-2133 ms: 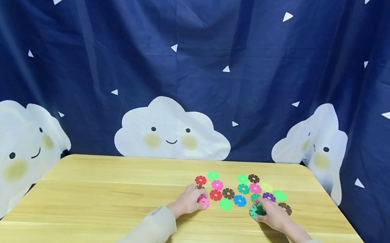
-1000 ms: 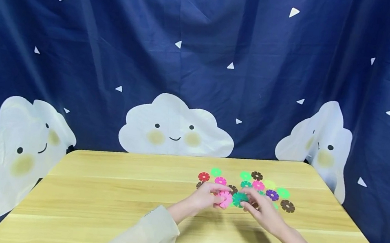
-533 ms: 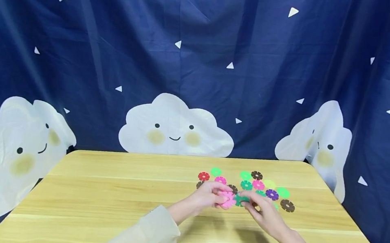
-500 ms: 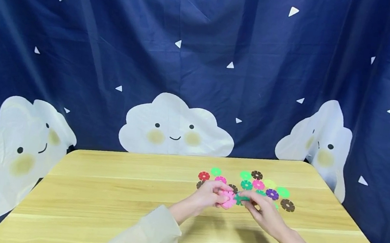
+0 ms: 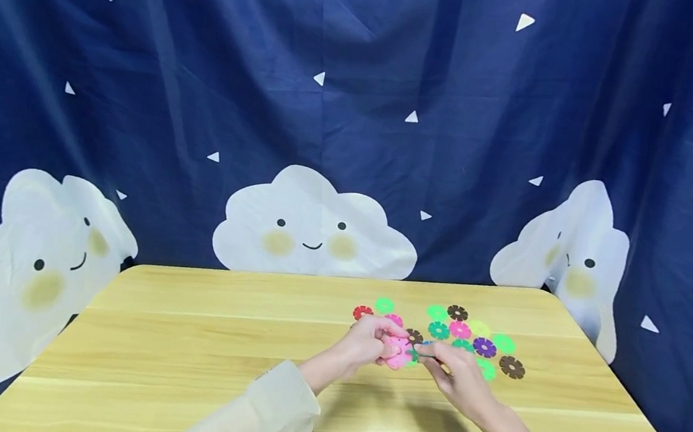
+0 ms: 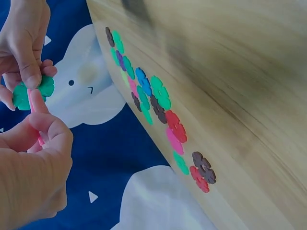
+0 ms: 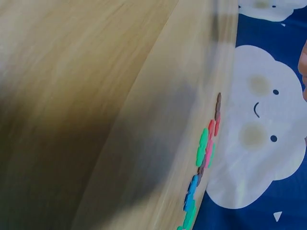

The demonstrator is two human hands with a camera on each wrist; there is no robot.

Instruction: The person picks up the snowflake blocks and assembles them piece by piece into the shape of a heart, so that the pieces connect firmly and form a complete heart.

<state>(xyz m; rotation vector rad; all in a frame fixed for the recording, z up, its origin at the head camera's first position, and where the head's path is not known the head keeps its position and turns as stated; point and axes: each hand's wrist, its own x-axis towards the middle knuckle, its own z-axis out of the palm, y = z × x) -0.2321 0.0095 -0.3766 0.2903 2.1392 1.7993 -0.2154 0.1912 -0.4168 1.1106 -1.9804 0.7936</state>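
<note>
Above the table, my left hand [image 5: 365, 342] pinches a pink notched plastic disc [image 5: 396, 355] between thumb and fingers. My right hand [image 5: 463, 382] pinches a green notched disc [image 6: 46, 86], seen nearly edge-on in the head view. In the left wrist view the pink disc is edge-on and the green one faces the camera, so they stand crosswise. Their edges meet between the fingertips; whether the notches interlock is hidden. Only a sliver of fingers [image 7: 303, 67] shows at the right wrist view's edge.
Several loose notched discs lie flat beyond the hands, among them a purple disc [image 5: 485, 347], a brown disc [image 5: 511, 367] and a red disc [image 5: 363, 313]. The wooden table [image 5: 185, 341] ends at a blue curtain [image 5: 357, 137] with printed clouds.
Both hands have lifted their discs off the table and brought them together. Most recently the right hand has turned the green disc from face-on to nearly edge-on against the pink one.
</note>
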